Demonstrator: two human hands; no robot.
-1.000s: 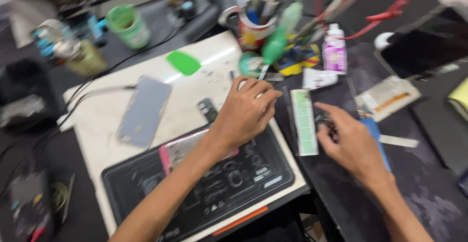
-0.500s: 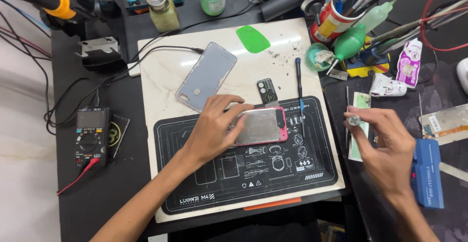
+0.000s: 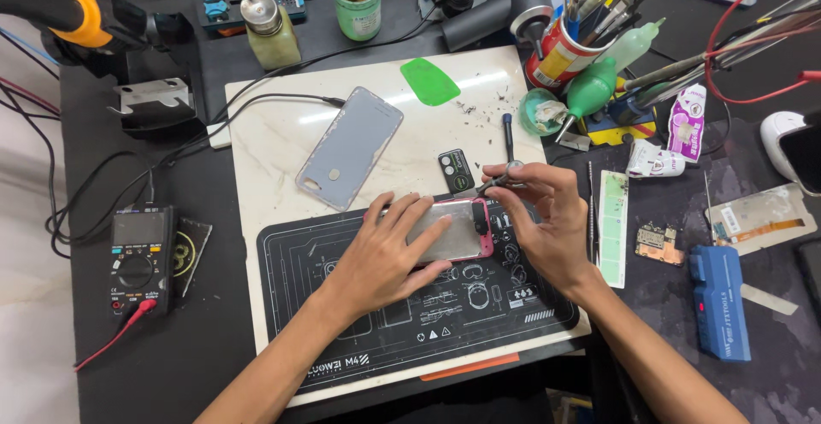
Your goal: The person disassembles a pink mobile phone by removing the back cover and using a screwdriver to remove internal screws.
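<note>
A pink-framed phone (image 3: 462, 227) lies back-open on a black repair mat (image 3: 479, 313). My left hand (image 3: 385, 249) lies flat on the phone's left part and pins it down. My right hand (image 3: 543, 214) sits at the phone's right end, pinching thin metal tweezers (image 3: 499, 180) whose tip points at the phone's top right corner. A small black square part (image 3: 456, 170) lies on the marble slab (image 3: 282, 146) just above the phone. A grey phone back cover (image 3: 350, 146) rests face down further left on the slab.
A multimeter (image 3: 137, 257) with red lead lies at left. A green pick (image 3: 430, 81), a screwdriver (image 3: 508, 136), a tool cup (image 3: 560, 52) and bottles crowd the back. A green strip (image 3: 612, 227), a small circuit board (image 3: 658, 243) and a blue box (image 3: 718, 300) lie at right.
My right hand moved left from beside the green strip to the phone's right end, bringing the tweezers over its corner. My left hand stays on the phone.
</note>
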